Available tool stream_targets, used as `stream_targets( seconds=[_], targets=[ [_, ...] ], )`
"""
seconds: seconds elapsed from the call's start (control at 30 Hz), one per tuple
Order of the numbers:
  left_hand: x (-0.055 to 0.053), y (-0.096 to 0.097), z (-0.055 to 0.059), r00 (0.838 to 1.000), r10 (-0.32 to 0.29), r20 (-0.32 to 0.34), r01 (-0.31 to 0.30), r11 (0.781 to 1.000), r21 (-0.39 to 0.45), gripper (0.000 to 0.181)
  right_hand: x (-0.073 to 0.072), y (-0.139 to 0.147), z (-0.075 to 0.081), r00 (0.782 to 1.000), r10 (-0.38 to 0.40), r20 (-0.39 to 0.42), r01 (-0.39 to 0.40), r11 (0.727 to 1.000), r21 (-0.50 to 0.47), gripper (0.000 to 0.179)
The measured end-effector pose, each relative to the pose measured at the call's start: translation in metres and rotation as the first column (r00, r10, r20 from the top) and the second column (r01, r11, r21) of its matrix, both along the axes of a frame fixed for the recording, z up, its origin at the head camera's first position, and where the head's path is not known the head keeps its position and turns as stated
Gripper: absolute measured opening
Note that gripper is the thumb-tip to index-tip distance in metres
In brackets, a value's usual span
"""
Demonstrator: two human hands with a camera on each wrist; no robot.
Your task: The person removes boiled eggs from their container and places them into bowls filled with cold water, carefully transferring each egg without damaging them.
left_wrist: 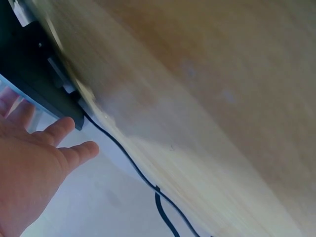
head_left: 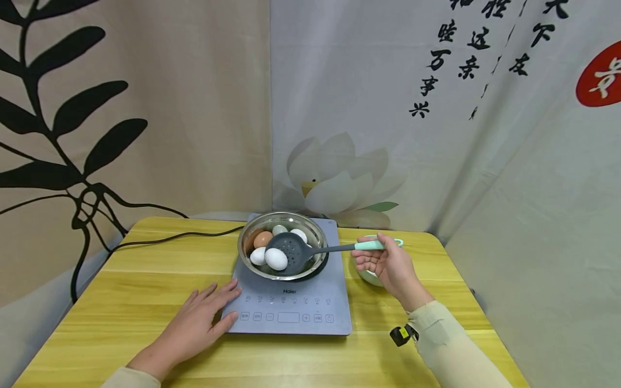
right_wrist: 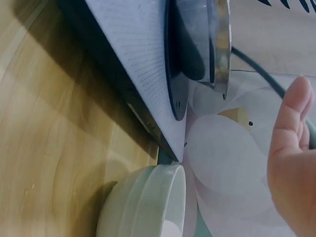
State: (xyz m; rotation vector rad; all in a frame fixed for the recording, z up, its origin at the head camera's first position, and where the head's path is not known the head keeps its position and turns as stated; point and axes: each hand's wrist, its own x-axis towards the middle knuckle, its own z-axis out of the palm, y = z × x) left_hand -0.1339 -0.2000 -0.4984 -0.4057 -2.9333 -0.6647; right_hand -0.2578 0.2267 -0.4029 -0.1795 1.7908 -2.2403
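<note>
Over the right part of the table (head_left: 393,358), here's the right hand (head_left: 394,267), thumb and finger clamped on the mint handle of a dark slotted spoon (head_left: 294,261)! The shaft runs left across the rim of a shiny steel pot (head_left: 244,263), the perforated head is down inside, and a white egg (head_left: 276,259) sits right at its near left edge; whether the spoon bears its weight, I can't tell. Around it in the pot, a brown egg (head_left: 263,239) and more pale ones. Beneath, the pot stands toward the back of a grey Haier cooktop (head_left: 288,327). Over on its left edge, the left hand (head_left: 201,323) rests with fingers spread, gripping nothing. A pale green bowl (right_wrist: 143,207) stands just right of the cooktop, below the right hand, and a black cord (head_left: 179,235) trails away left.
</note>
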Motion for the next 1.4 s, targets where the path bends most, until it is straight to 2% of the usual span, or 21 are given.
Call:
stream_targets(
  seconds=[0.17, 0.4, 0.6, 0.8, 1.07, 1.23, 1.4],
  targets=[
    [-0.001, 0.001, -0.001, 1.000, -0.001, -0.005, 0.001, 1.000, 0.005, 0.052, 0.003, 0.004, 0.006, 0.999, -0.035, 0.010, 0.035, 0.999, -0.029, 0.058],
    [0.000, 0.000, -0.001, 1.000, -0.002, -0.009, 0.002, 1.000, 0.005, 0.053, 0.013, 0.025, 0.024, 0.996, -0.087, 0.001, 0.087, 0.991, -0.105, 0.054],
    [-0.001, 0.000, 0.000, 1.000, -0.004, -0.003, 0.004, 1.000, 0.006, 0.053, 0.029, 0.058, 0.037, 0.991, -0.134, -0.009, 0.131, 0.978, -0.163, 0.052],
    [-0.001, 0.000, 0.000, 1.000, 0.000, 0.009, 0.000, 1.000, -0.003, 0.054, 0.049, 0.094, 0.045, 0.976, -0.217, -0.012, 0.210, 0.955, -0.209, 0.050],
    [-0.001, -0.001, -0.003, 1.000, -0.001, -0.004, 0.001, 1.000, 0.000, 0.054, 0.068, 0.132, 0.043, 0.944, -0.331, -0.004, 0.318, 0.909, -0.269, 0.047],
    [-0.002, -0.001, -0.003, 1.000, -0.004, -0.016, 0.004, 1.000, -0.004, 0.053, 0.075, 0.142, 0.038, 0.907, -0.421, 0.022, 0.413, 0.875, -0.253, 0.043],
    [-0.002, 0.000, -0.002, 1.000, -0.005, -0.012, 0.005, 1.000, -0.001, 0.053, 0.079, 0.144, 0.031, 0.860, -0.510, 0.009, 0.502, 0.845, -0.186, 0.041]
  ],
)
